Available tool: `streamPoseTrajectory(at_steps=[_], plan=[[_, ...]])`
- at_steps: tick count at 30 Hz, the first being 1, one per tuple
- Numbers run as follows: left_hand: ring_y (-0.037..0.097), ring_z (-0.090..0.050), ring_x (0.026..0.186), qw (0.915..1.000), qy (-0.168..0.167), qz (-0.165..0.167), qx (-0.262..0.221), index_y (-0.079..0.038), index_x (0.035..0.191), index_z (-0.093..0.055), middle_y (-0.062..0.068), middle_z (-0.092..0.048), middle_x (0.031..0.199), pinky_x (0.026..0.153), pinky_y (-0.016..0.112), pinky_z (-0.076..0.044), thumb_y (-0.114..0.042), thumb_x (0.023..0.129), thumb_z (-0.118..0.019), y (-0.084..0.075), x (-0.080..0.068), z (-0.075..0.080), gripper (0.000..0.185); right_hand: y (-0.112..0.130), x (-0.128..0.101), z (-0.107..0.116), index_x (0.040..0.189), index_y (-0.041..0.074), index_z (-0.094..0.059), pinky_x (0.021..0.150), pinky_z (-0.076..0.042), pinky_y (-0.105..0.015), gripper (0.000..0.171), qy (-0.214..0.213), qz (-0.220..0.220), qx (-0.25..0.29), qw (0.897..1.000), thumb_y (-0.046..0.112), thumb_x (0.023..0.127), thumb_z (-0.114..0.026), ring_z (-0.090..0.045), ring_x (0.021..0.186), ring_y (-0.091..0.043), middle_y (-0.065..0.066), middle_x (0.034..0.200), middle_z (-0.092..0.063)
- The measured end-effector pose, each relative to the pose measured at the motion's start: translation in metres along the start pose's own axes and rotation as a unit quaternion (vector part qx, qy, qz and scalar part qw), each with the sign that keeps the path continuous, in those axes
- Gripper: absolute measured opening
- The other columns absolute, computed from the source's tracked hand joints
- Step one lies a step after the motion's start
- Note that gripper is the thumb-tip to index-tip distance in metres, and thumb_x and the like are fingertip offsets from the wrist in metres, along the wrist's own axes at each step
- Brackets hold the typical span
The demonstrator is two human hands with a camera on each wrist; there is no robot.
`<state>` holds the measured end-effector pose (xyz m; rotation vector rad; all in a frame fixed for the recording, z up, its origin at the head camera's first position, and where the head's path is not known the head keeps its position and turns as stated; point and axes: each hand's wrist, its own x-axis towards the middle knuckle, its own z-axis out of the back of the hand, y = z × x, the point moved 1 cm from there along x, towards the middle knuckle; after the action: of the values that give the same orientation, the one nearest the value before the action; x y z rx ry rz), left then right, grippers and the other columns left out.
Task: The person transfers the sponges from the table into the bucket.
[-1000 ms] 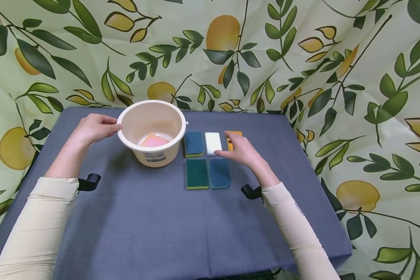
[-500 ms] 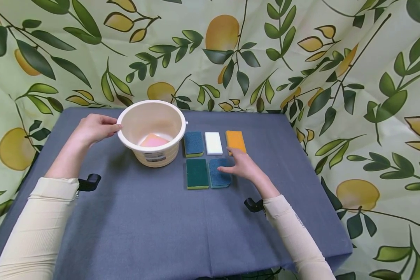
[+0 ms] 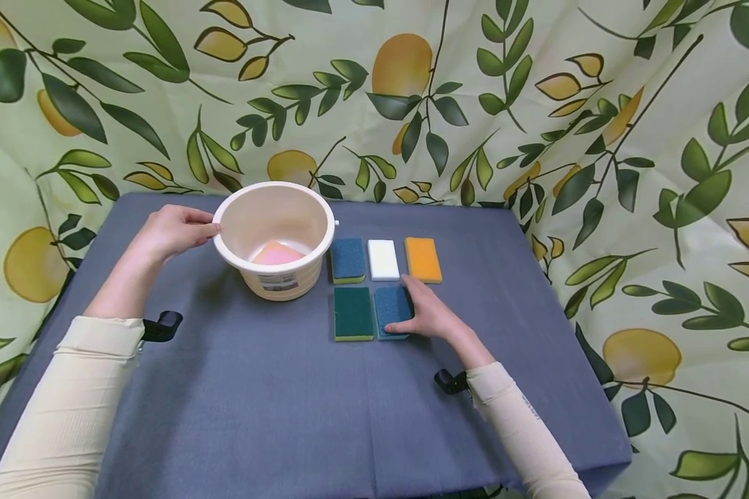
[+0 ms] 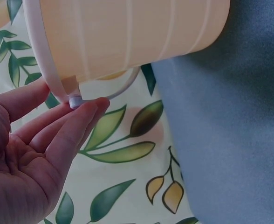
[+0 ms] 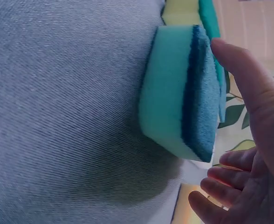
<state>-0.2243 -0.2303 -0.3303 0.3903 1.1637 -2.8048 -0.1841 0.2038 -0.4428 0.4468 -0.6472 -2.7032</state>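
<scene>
My left hand (image 3: 177, 232) pinches the rim of a cream plastic bucket (image 3: 250, 278) at its left side. In the left wrist view, thumb and fingertips meet the rim beside the handle's pivot (image 4: 75, 101). A pink-orange sponge (image 3: 277, 254) lies on the bucket's bottom. My right hand (image 3: 435, 315) is spread over the right side of a blue-topped sponge (image 3: 390, 306) in the front row. In the right wrist view, the thumb (image 5: 237, 63) is close to the scouring face of that sponge (image 5: 169, 88); whether it touches is unclear. The other fingers (image 5: 223, 184) are apart from it.
A dark green scrub sponge (image 3: 352, 312) lies left of the blue one. Behind them sit another blue-topped sponge (image 3: 348, 258), a white sponge (image 3: 383, 260) and an orange sponge (image 3: 423, 260). A grey-blue cloth covers the table (image 3: 274, 409); a leaf-patterned curtain (image 3: 349, 125) hangs behind.
My right hand has moved from over the orange sponge toward the front, down to the blue-topped sponge, leaving the orange one uncovered. The left hand keeps its grip on the bucket rim.
</scene>
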Motion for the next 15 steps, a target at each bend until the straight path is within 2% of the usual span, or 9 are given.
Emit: streamPoseTrajectory(at_steps=[9, 15], plan=[[0.039, -0.052, 0.11, 1.0, 0.002, 0.004, -0.002, 0.008, 0.137, -0.049, 0.029, -0.053, 0.128, 0.099, 0.061, -0.038, -0.032, 0.098, -0.059, -0.0013, -0.0004, -0.0008, 0.057, -0.0024, -0.0028, -0.0087, 0.155, 0.0, -0.011, 0.113, -0.024, -0.053, 0.12, 0.026, 0.03, 0.003, 0.999, 0.049, 0.072, -0.084, -0.018, 0.144, -0.037, -0.02, 0.16, -0.012], [0.037, -0.056, 0.107, 0.9999, -0.006, -0.008, 0.004, 0.008, 0.135, -0.051, 0.029, -0.057, 0.125, 0.096, 0.06, -0.039, -0.034, 0.097, -0.06, -0.0005, -0.002, 0.0007, 0.057, -0.0021, -0.0012, -0.0104, 0.155, 0.001, -0.011, 0.115, -0.021, -0.05, 0.121, 0.035, 0.04, 0.001, 0.999, 0.044, 0.071, -0.086, -0.017, 0.145, -0.035, -0.018, 0.161, -0.011]])
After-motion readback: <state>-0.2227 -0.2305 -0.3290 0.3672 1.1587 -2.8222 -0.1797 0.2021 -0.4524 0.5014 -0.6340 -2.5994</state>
